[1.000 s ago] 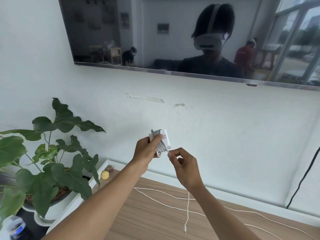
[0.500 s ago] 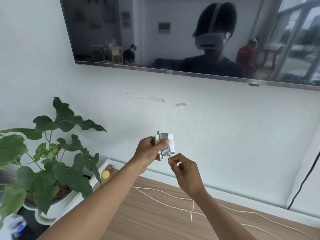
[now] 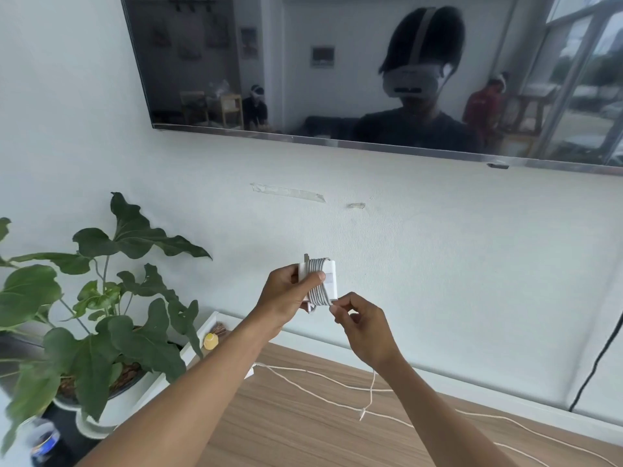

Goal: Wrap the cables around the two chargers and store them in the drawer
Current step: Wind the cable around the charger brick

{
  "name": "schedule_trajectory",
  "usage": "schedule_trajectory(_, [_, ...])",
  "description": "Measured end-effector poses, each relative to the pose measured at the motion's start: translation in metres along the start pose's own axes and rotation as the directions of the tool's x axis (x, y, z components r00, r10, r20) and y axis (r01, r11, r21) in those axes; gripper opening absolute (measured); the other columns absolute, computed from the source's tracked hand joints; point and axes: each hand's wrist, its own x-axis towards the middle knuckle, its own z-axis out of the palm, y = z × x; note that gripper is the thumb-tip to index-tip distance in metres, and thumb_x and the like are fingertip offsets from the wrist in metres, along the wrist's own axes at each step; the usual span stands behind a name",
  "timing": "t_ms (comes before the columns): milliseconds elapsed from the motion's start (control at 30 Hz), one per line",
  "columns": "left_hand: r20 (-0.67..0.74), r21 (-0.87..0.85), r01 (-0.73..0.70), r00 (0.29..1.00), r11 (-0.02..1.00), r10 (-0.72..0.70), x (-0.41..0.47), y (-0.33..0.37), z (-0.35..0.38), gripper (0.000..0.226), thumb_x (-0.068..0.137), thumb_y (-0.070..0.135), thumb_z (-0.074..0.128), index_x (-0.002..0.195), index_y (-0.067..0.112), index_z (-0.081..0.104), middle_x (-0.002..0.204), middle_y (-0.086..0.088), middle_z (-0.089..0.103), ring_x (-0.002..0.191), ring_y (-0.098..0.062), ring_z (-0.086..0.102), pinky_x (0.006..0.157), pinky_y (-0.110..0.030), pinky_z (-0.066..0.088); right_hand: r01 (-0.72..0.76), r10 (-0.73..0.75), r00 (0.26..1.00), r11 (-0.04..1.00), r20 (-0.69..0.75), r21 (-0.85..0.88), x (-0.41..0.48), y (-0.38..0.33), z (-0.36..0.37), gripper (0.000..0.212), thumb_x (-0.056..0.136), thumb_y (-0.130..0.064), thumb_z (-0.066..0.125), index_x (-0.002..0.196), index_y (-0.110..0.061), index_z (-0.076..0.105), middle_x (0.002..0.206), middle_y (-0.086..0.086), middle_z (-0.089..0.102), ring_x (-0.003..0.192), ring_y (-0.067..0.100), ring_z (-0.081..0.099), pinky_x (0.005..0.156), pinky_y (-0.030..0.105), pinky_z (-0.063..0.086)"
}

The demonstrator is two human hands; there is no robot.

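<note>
My left hand (image 3: 289,298) holds a white charger block (image 3: 329,278) up in front of the wall, thumb across the grey-white cable coils (image 3: 317,284) wound around it. My right hand (image 3: 362,326) pinches the loose end of that cable at the block's lower right corner. The free tail (image 3: 371,392) hangs below my right wrist, its plug end just above the wooden cabinet top (image 3: 303,429). A second white cable (image 3: 303,374) lies stretched across the cabinet top; its charger (image 3: 248,371) peeks out beside my left forearm. No drawer is visible.
A leafy potted plant (image 3: 101,318) stands at the left of the cabinet. A small yellow object (image 3: 211,341) sits at the cabinet's back left corner. A wall-mounted TV (image 3: 371,69) hangs above. A black cable (image 3: 600,358) runs down the wall at right.
The charger has been turned so its flat face shows. More cable is wound on, and the hanging tail is shorter, its plug end higher. My right hand stays at the block's lower corner.
</note>
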Motion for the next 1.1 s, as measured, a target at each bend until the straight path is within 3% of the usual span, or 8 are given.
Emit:
schedule_trajectory(167, [0.249, -0.01, 0.072, 0.966, 0.997, -0.067, -0.002, 0.012, -0.012, 0.013, 0.089, 0.016, 0.065, 0.1, 0.009, 0.07, 0.077, -0.005, 0.07, 0.068, -0.02, 0.066, 0.053, -0.028, 0.051, 0.004, 0.016, 0.987, 0.992, 0.161, -0.125, 0.014, -0.013, -0.016, 0.036, 0.093, -0.009, 0.056, 0.07, -0.036, 0.059, 0.06, -0.009, 0.056, 0.047, 0.0, 0.047, 0.052, 0.014, 0.035])
schedule_trajectory(267, [0.347, 0.086, 0.047, 0.935, 0.995, -0.074, -0.004, 0.015, -0.019, 0.016, 0.089, 0.015, 0.065, 0.103, 0.007, 0.069, 0.079, -0.006, 0.071, 0.069, -0.021, 0.065, 0.055, -0.028, 0.052, -0.033, 0.097, 0.951, 0.976, 0.295, -0.215, 0.025, -0.026, -0.028, 0.024, 0.093, -0.002, 0.052, 0.08, -0.016, 0.066, 0.063, -0.007, 0.057, 0.043, -0.005, 0.049, 0.046, 0.007, 0.035])
schedule_trajectory(400, [0.362, 0.218, -0.026, 0.931, 0.976, -0.056, -0.006, 0.014, -0.019, 0.014, 0.089, 0.014, 0.067, 0.102, 0.012, 0.07, 0.083, -0.007, 0.069, 0.075, -0.021, 0.063, 0.058, -0.027, 0.051, -0.096, 0.212, 0.897, 0.95, 0.388, -0.298, 0.04, -0.036, -0.035, 0.016, 0.088, -0.009, 0.057, 0.081, -0.001, 0.069, 0.059, -0.006, 0.057, 0.039, -0.002, 0.042, 0.046, 0.013, 0.034])
schedule_trajectory(633, [0.456, 0.228, 0.001, 0.884, 0.974, -0.108, -0.007, 0.012, -0.02, 0.015, 0.084, 0.02, 0.074, 0.099, 0.021, 0.071, 0.087, -0.006, 0.067, 0.077, -0.02, 0.064, 0.056, -0.028, 0.053, -0.21, 0.369, 0.789, 0.913, 0.492, -0.349, 0.043, -0.055, -0.043, 0.034, 0.088, -0.013, 0.056, 0.054, -0.017, 0.057, 0.035, -0.013, 0.041, 0.037, 0.004, 0.03, 0.043, 0.017, 0.023])
schedule_trajectory(733, [0.499, 0.263, 0.013, 0.854, 0.965, -0.148, -0.007, 0.012, -0.021, 0.015, 0.086, 0.018, 0.072, 0.1, 0.019, 0.07, 0.085, -0.004, 0.068, 0.074, -0.016, 0.065, 0.058, -0.029, 0.054, -0.242, 0.421, 0.737, 0.895, 0.529, -0.375, 0.043, -0.053, -0.045, 0.046, 0.086, -0.006, 0.054, 0.044, -0.022, 0.059, 0.037, -0.014, 0.043, 0.039, 0.005, 0.031, 0.046, 0.017, 0.026])
schedule_trajectory(867, [0.577, 0.323, 0.014, 0.79, 0.946, -0.209, -0.008, 0.012, -0.024, 0.019, 0.086, 0.02, 0.072, 0.105, 0.018, 0.069, 0.087, -0.001, 0.071, 0.078, -0.017, 0.066, 0.061, -0.03, 0.055, -0.25, 0.482, 0.653, 0.865, 0.584, -0.435, 0.044, -0.055, -0.047, 0.036, 0.088, -0.002, 0.051, 0.057, -0.018, 0.064, 0.041, -0.014, 0.049, 0.046, 0.007, 0.037, 0.052, 0.019, 0.029])
schedule_trajectory(1000, [0.608, 0.439, -0.018, 0.742, 0.898, -0.283, -0.014, 0.001, -0.019, 0.033, 0.085, 0.023, 0.073, 0.114, 0.007, 0.065, 0.092, -0.005, 0.068, 0.084, -0.019, 0.065, 0.065, -0.035, 0.056, -0.215, 0.494, 0.655, 0.847, 0.572, -0.485, 0.049, -0.066, -0.05, 0.048, 0.092, -0.014, 0.058, 0.045, -0.023, 0.063, 0.048, -0.009, 0.049, 0.048, 0.011, 0.033, 0.046, 0.019, 0.028])
schedule_trajectory(1100, [0.555, 0.43, -0.012, 0.793, 0.903, -0.253, -0.016, -0.003, -0.018, 0.024, 0.086, 0.024, 0.073, 0.105, 0.012, 0.067, 0.085, 0.002, 0.067, 0.077, -0.017, 0.064, 0.06, -0.032, 0.056, -0.229, 0.52, 0.694, 0.816, 0.499, -0.531, 0.053, -0.069, -0.047, 0.034, 0.091, -0.022, 0.062, 0.057, -0.017, 0.067, 0.062, 0.002, 0.05, 0.053, 0.015, 0.037, 0.048, 0.021, 0.03])
